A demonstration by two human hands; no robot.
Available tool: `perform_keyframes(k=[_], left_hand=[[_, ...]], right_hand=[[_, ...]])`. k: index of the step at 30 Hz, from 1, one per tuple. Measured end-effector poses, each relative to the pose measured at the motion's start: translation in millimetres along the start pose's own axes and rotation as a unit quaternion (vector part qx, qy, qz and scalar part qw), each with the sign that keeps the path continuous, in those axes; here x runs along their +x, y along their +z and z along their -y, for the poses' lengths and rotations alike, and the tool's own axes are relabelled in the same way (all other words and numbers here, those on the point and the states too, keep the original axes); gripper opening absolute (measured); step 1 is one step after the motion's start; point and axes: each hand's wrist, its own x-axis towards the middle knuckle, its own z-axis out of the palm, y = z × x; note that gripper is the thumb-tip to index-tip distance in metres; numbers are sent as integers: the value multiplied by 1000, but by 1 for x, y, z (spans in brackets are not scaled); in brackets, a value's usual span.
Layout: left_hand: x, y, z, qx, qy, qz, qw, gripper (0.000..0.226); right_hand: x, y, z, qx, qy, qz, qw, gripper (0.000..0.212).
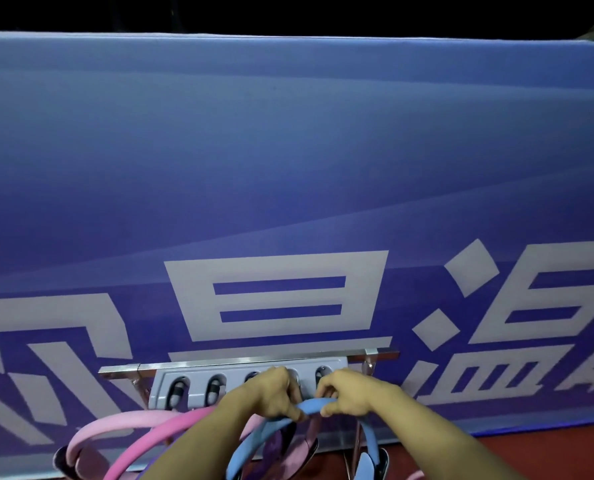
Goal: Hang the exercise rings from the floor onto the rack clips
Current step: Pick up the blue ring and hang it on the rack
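Note:
A grey rack (198,379) with a row of black clips (177,389) hangs on a metal bar against the blue banner. Both hands hold the top arc of a blue exercise ring (311,406) just below the rack's right half. My left hand (276,393) grips it on the left and my right hand (349,393) pinches it on the right. A light pink ring (122,426) and a brighter pink ring (157,441) hang from the rack's left part; their tops are hidden behind my left arm. My hands cover two of the clips.
The big blue banner (288,168) with white characters fills the view behind the rack. The metal bar (375,353) sticks out on both sides. Red floor (548,452) shows at the bottom right. Padded ring handles (366,462) dangle low.

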Motion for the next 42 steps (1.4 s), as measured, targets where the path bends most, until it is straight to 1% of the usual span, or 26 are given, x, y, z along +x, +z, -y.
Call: perform_keyframes(k=[6,11,15,17,21,23,25,27,30,32,34,38,42], left_hand=[[4,0,3,-39,17,31,999,29],[6,1,3,-51,37,49,997,27],[7,4,0,-56,50,71,995,28],[7,5,-2,-46,49,69,995,27],[11,3,0,-49,31,72,996,30],[11,3,-2,-60,27,86,994,30],[12,4,-3,-66,29,97,993,24],[12,5,-4,-58,32,107,992,18],[13,10,-4,-33,23,114,993,20],[14,12,-4,-13,19,97,995,27],[15,13,-3,6,11,74,997,32],[15,11,0,45,-19,24,999,32],[18,15,0,95,-41,-4,995,34]], right_hand=[[3,-5,1,-11,-1,15,1000,32],[3,-6,3,-11,6,35,999,30],[2,-9,0,-23,14,73,997,27],[0,-8,1,-23,19,81,996,27],[-2,-11,3,-7,18,66,998,30],[-2,-13,2,10,25,85,996,26],[-2,-13,1,9,25,101,995,25],[-2,-13,2,4,26,102,994,27],[0,-8,0,0,28,104,994,32],[1,-3,-3,-9,28,92,995,33],[1,1,-6,-29,22,62,997,33],[7,10,-4,-77,10,6,997,34],[15,21,-2,-102,38,-35,993,34]])
